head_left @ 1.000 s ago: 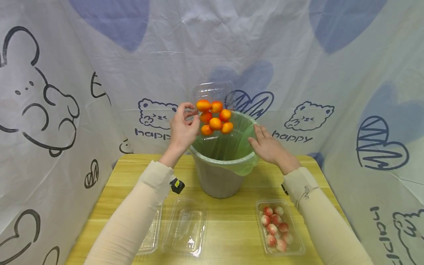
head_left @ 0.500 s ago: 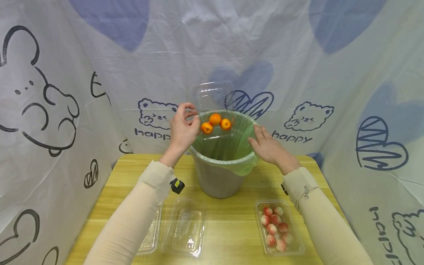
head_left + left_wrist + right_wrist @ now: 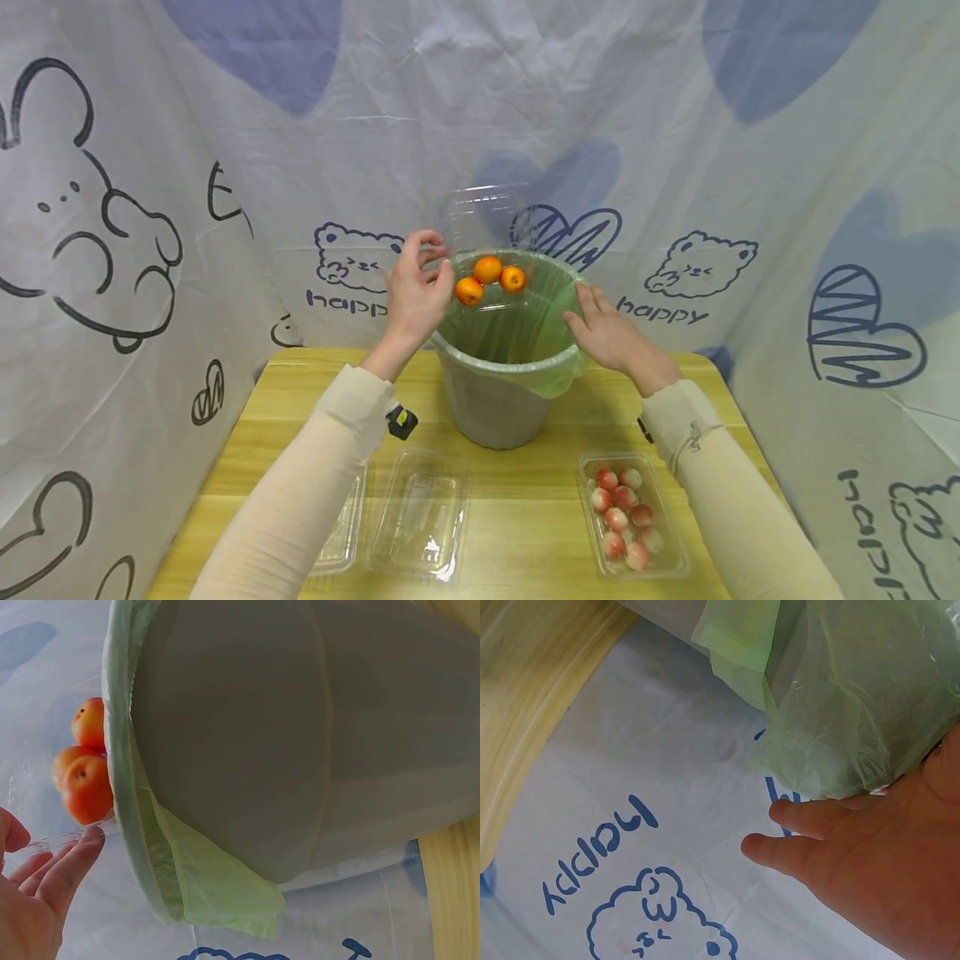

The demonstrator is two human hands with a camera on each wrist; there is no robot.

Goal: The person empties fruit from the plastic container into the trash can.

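Note:
A clear plastic box (image 3: pixel 491 215) with its lid up is tilted over the grey bin (image 3: pixel 495 408). My left hand (image 3: pixel 416 287) grips its left edge, thumb on the near side, and in the left wrist view the fingers (image 3: pixel 71 874) lie along that edge. Three small orange fruits (image 3: pixel 487 269) are in the box's lower part. At the bin's right rim my right hand (image 3: pixel 611 333) rests with fairly straight fingers against the green liner bag (image 3: pixel 558 379). Two of its fingers (image 3: pixel 787 851) stretch past the liner in the right wrist view.
A clear box (image 3: pixel 420 517) and part of another one (image 3: pixel 341 533) lie at the front left of the wooden table (image 3: pixel 525 508). To the right sits a box of red-and-white round fruits (image 3: pixel 626 517). Printed curtains (image 3: pixel 375 167) enclose the back and sides.
Several of the orange fruits have left the box between one second and half a second ago, and three stay in it. Both hands are almost still.

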